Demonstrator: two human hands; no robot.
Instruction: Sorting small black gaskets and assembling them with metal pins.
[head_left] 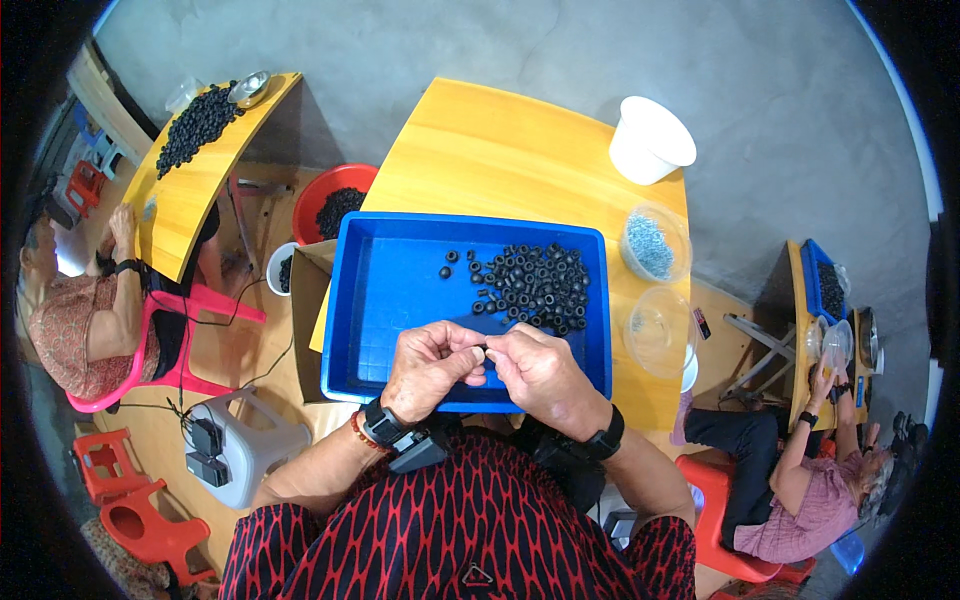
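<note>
My left hand [438,368] and my right hand [535,368] meet over the near side of a blue tray [375,290]. Between the left thumb and fingers is a small black part, mostly covered by the fingertips. The right thumb and index finger are pinched together against it; whatever they hold is too small to make out. Beyond my hands, a pile of small black ring-shaped parts [540,285] fills the tray's right half. A few loose ones lie at the pile's left edge.
On the yellow table [500,130] stand a white tub [650,140], a clear bowl of small silvery pieces [652,245] and another clear bowl [655,330]. A red basin [312,195] of black parts is at the left. People sit at side tables left and right.
</note>
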